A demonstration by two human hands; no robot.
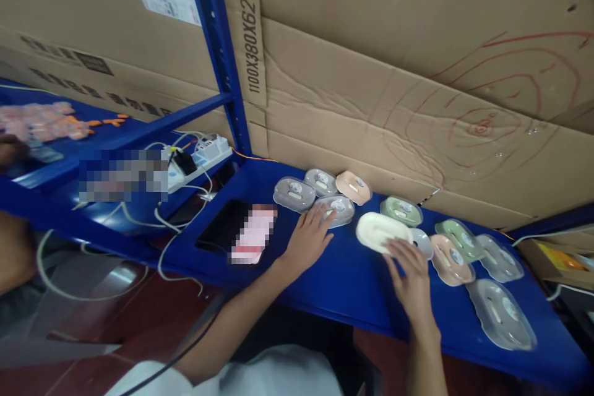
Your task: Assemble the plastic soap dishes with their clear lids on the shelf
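Along the blue shelf top lie several oval plastic cases in grey, green and peach, with clear covers. My left hand [308,240] rests with fingers stretched out at the near edge of a grey case [342,213], its fingertips over that case. My right hand [410,269] pinches the near right edge of a cream oval piece [378,230], a lid or dish, which is tilted above the shelf. Partly hidden behind this piece and the fingers is another pale grey case [423,242]. A peach case [449,260] lies just right of my right hand.
A phone [254,232] with a blurred screen lies left of my left hand. White cables run by a power strip [199,164] near the blue upright [218,43]. Cardboard [352,105] stands behind the shelf. Another person's hand [12,151] shows at far left, near orange pieces.
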